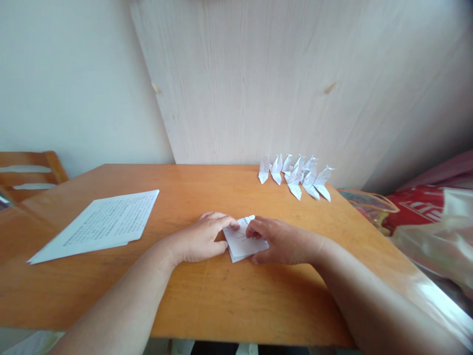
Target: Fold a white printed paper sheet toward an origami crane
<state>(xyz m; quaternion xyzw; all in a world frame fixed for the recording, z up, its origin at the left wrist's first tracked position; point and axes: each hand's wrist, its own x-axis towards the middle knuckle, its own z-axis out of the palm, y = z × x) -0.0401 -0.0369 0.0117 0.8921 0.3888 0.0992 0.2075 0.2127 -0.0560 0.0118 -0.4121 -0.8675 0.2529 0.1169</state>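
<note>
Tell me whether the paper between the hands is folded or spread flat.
Folded: the paper shows a second layer along its lower edge, between the left hand and the right hand.

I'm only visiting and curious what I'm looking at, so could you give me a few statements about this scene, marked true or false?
1. The left hand and right hand both touch the folded paper. True.
2. The flat sheets lie right of both hands. False: they lie to the left.
3. The paper figures stand on the table. True.
4. The chair is at the picture's right. False: it is at the left.
</note>
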